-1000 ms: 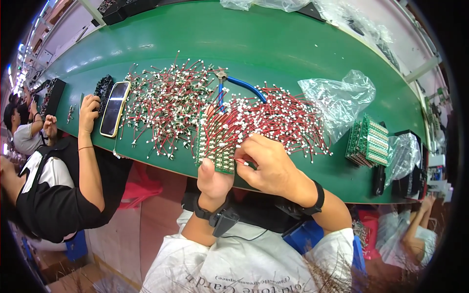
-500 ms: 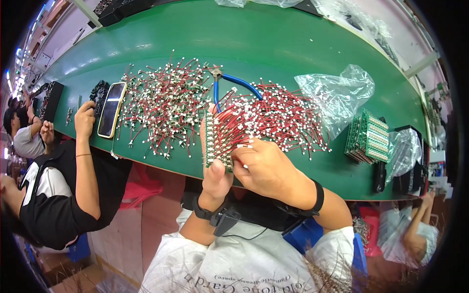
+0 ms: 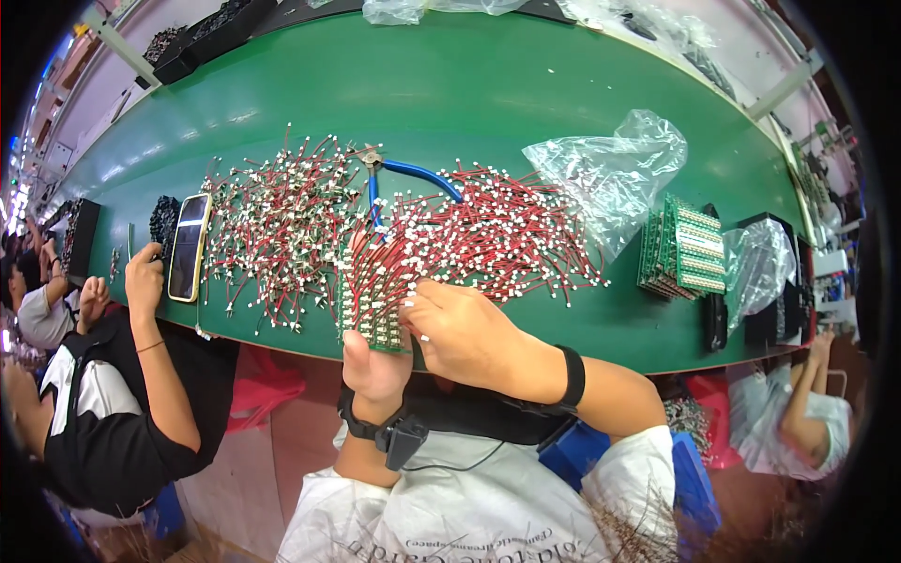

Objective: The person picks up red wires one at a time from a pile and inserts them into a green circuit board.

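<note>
My left hand [image 3: 375, 371] holds a green circuit board panel [image 3: 380, 340] from below, its thumb along the near left edge. Rows of small white and metal parts cover the panel, and many red wire leads [image 3: 383, 267] with white connectors rise from it. My right hand [image 3: 474, 333] is closed in a pinch at the panel's right side, with white connector ends peeking out by the fingers. The fingers partly hide the wire lead there. Just beyond the panel, blue-handled pliers [image 3: 413, 171] lie with jaws pointing away.
Loose red wire leads are heaped left [image 3: 282, 225] and right [image 3: 516, 225] of the pliers. A phone [image 3: 189, 246] lies farther left, near a co-worker's hand [image 3: 144, 280]. To the right are a clear plastic bag [image 3: 624, 169] and stacked green panels [image 3: 682, 249].
The whole view has shifted, so the bench things appear farther left. My right hand has moved from the panel's near right corner a little farther up its right side. My left hand still holds the panel.
</note>
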A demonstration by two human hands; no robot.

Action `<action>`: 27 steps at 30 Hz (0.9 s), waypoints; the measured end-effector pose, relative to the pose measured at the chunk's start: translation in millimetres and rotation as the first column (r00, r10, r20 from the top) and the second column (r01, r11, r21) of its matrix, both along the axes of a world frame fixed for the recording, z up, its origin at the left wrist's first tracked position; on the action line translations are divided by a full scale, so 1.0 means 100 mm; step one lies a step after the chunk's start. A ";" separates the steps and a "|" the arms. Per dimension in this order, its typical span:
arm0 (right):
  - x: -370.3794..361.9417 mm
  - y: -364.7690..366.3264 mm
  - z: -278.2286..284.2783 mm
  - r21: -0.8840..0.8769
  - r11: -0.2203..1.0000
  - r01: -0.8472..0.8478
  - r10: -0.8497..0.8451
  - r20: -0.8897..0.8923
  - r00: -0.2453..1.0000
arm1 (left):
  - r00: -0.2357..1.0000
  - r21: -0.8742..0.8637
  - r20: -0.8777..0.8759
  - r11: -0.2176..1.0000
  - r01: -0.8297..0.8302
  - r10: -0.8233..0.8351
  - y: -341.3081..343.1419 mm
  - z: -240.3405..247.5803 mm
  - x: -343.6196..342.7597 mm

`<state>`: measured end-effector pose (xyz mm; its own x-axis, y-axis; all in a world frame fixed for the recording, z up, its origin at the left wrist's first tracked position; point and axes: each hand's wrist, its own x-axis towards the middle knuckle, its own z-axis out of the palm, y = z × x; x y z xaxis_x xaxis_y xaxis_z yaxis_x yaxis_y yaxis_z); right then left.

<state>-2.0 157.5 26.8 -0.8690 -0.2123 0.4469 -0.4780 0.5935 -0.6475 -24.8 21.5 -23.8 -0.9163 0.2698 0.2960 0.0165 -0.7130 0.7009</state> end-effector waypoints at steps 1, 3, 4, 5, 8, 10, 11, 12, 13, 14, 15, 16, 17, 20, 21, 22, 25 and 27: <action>0.00 0.00 0.01 0.002 1.000 0.001 -0.001 -0.001 1.000 | 1.000 0.002 -0.001 1.000 0.001 -0.001 -0.01 -0.01 -0.01; -0.01 0.03 0.02 -0.016 1.000 -0.009 0.009 0.012 1.000 | 0.995 0.043 -0.059 0.996 0.080 -0.078 -0.02 0.00 -0.04; -0.04 0.07 0.03 -0.014 1.000 -0.009 0.010 0.011 1.000 | 0.995 0.044 -0.060 0.996 0.080 -0.077 0.00 0.04 -0.04; -0.08 0.13 0.05 -0.071 0.996 -0.062 0.063 0.023 0.998 | 1.000 0.081 -0.003 0.997 0.016 -0.016 0.02 0.09 -0.03; -0.27 0.42 0.17 -0.245 0.969 -0.008 0.022 0.055 0.998 | 0.989 0.170 0.109 0.979 -0.113 0.095 -0.03 0.11 -0.08; -0.53 0.60 0.09 -0.186 0.933 0.307 -0.318 -0.032 0.948 | 0.987 0.186 0.092 0.971 -0.148 0.133 -0.09 0.15 -0.13; -0.64 0.70 0.02 -0.084 0.910 0.407 -0.411 -0.037 0.911 | 0.991 0.202 0.074 0.971 -0.128 0.116 -0.10 0.20 -0.14; -0.71 0.76 -0.07 -0.035 0.895 0.445 -0.446 -0.036 0.894 | 0.992 0.186 0.043 0.975 -0.125 0.119 -0.10 0.20 -0.16; -0.77 0.77 -0.16 0.010 0.880 0.475 -0.475 -0.035 0.879 | 0.985 0.209 0.095 0.965 -0.161 0.144 -0.08 0.23 -0.13; -0.79 0.78 -0.22 0.009 0.883 0.469 -0.469 -0.038 0.883 | 0.988 0.221 0.084 0.965 -0.144 0.129 -0.08 0.23 -0.13; -0.80 0.77 -0.25 0.074 0.883 0.464 -0.464 -0.026 0.886 | 0.990 0.229 0.074 0.964 -0.132 0.118 -0.08 0.22 -0.13; -0.80 0.77 -0.27 0.138 0.878 0.457 -0.460 -0.016 0.888 | 0.988 0.220 0.071 0.964 -0.151 0.139 -0.07 0.25 -0.13; -0.79 0.79 -0.27 0.169 0.867 0.469 -0.454 -0.125 0.882 | 0.991 0.233 0.080 0.964 -0.125 0.109 -0.09 0.25 -0.12; -0.77 0.78 -0.25 0.142 0.874 0.464 -0.441 -0.168 0.882 | 0.990 0.241 0.077 0.962 -0.131 0.116 -0.12 0.24 -0.12; -0.76 0.76 -0.24 0.142 0.876 0.460 -0.437 -0.166 0.884 | 0.990 0.254 0.067 0.958 -0.136 0.123 -0.12 0.24 -0.13; -0.74 0.75 -0.22 0.095 0.885 0.455 -0.442 -0.132 0.887 | 0.989 0.270 0.071 0.952 -0.142 0.127 -0.10 0.25 -0.13; -0.68 0.72 -0.13 -0.010 0.923 0.384 -0.383 -0.092 0.919 | 0.988 0.284 0.073 0.947 -0.149 0.134 -0.09 0.27 -0.14; -0.52 0.64 0.01 -0.289 0.919 0.268 -0.236 0.139 0.962 | 0.988 0.281 0.070 0.948 -0.152 0.138 -0.08 0.26 -0.15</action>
<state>-53.5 221.2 27.5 -0.9190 0.1514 0.3641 -0.2625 0.4541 -0.8514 -40.0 13.0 1.9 -0.9545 0.0442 0.2950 0.1052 -0.8756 0.4714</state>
